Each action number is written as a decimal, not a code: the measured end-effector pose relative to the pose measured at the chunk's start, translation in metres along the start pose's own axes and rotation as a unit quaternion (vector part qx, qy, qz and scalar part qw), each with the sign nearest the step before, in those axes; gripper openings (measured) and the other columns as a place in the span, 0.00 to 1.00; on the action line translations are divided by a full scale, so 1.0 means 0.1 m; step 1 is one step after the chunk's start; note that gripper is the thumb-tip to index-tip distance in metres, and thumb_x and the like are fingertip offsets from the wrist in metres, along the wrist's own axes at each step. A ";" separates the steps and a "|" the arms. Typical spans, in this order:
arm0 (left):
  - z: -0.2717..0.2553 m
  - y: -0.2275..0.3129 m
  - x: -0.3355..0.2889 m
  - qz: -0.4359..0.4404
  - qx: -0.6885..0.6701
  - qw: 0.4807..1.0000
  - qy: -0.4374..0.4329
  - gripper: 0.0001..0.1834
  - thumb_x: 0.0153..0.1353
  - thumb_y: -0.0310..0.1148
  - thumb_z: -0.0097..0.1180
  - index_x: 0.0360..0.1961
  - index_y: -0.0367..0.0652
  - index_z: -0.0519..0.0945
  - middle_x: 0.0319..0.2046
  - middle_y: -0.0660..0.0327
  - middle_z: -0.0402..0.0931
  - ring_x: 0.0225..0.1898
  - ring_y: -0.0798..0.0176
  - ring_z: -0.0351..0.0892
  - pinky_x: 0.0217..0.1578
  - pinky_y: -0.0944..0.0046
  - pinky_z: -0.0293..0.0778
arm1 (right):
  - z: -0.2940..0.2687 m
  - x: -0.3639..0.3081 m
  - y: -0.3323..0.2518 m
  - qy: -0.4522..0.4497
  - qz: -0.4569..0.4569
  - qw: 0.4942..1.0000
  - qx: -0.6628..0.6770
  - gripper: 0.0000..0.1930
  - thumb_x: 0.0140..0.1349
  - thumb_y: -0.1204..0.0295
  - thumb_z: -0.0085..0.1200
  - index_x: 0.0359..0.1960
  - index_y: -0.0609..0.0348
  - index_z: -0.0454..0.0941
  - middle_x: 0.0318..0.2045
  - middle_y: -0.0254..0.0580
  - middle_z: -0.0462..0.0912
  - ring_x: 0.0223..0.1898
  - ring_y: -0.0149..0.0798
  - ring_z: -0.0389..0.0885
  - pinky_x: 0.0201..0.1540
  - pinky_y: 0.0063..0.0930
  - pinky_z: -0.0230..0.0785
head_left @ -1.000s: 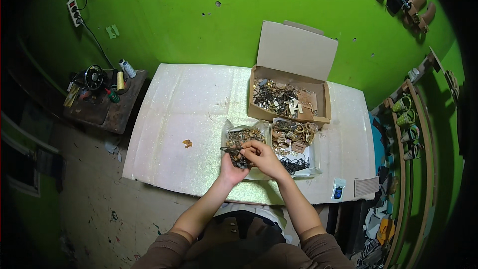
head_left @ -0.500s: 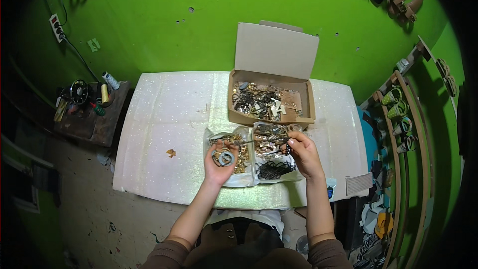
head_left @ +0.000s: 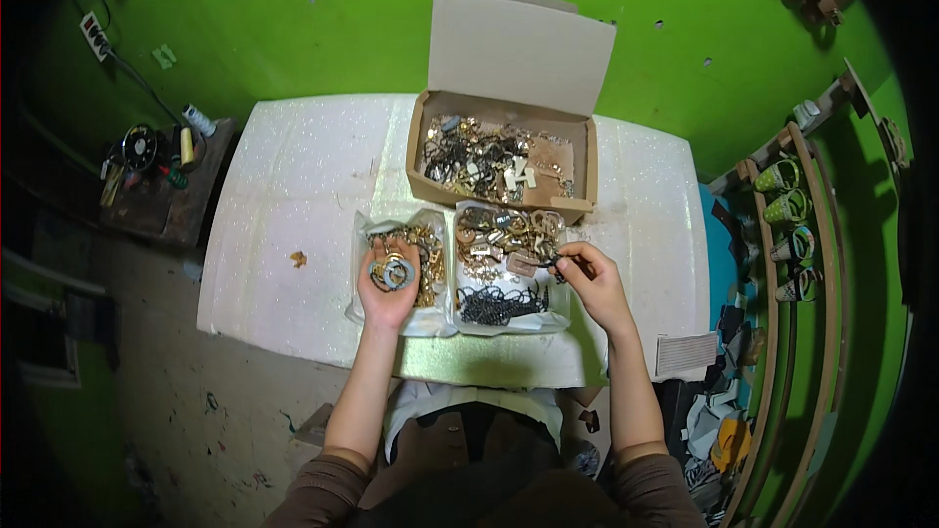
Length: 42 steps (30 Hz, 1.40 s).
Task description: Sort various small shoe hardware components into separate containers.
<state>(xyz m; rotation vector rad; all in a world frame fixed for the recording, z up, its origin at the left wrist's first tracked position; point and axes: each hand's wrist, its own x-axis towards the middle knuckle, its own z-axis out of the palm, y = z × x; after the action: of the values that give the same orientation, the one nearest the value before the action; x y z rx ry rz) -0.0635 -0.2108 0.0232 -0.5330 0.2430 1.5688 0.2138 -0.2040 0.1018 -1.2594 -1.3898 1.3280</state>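
My left hand is palm up over the left tray, cupped around several rings, one pale blue-grey and others gold. Gold-coloured metal pieces fill that tray beside it. My right hand pinches a dark strand at the right edge of the right tray. A brownish flat piece lies or hangs by the strand; I cannot tell if they are joined. The right tray holds mixed metal ornaments at its far side and a heap of black beaded strands nearer me.
Behind the trays stands an open cardboard box of mixed trimmings, its lid up. Everything rests on a glittery white table. To the left is a small dark table with thread spools; to the right, a wooden rack with sandals.
A dark strand stretched between my hands before; now it reaches only my right hand. My hands are farther apart, the left lower over its tray. The whole view has shifted.
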 end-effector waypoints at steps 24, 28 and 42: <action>-0.36 -0.25 -0.25 0.119 -0.012 0.992 -0.032 0.09 0.56 0.30 0.43 0.35 0.44 0.75 0.33 0.61 0.74 0.41 0.62 0.71 0.52 0.57 0.63 | 0.19 0.20 0.45 -0.245 -0.204 0.894 -0.316 0.10 0.53 0.68 0.47 0.32 0.61 0.74 0.30 0.45 0.76 0.33 0.46 0.75 0.37 0.35 0.67; -0.30 -0.25 -0.27 0.118 -0.012 0.993 -0.029 0.09 0.56 0.30 0.44 0.35 0.44 0.75 0.33 0.62 0.74 0.42 0.61 0.71 0.53 0.57 0.62 | 0.28 0.22 0.39 -0.252 -0.206 0.903 -0.281 0.10 0.53 0.68 0.47 0.31 0.61 0.74 0.28 0.45 0.76 0.32 0.45 0.75 0.36 0.34 0.67; -0.27 -0.26 -0.29 0.117 0.003 0.993 -0.015 0.09 0.58 0.31 0.41 0.34 0.43 0.75 0.34 0.60 0.73 0.42 0.62 0.70 0.54 0.57 0.60 | 0.11 0.35 0.89 -0.314 -0.052 0.791 -0.522 0.13 0.48 0.67 0.51 0.35 0.57 0.76 0.36 0.45 0.76 0.39 0.46 0.74 0.43 0.35 0.67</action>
<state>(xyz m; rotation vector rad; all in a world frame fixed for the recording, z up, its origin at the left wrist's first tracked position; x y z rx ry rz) -0.0333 -0.2467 0.0178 -0.4879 0.2953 1.8011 0.2075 -0.1766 0.0092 -1.3786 -2.8759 0.8775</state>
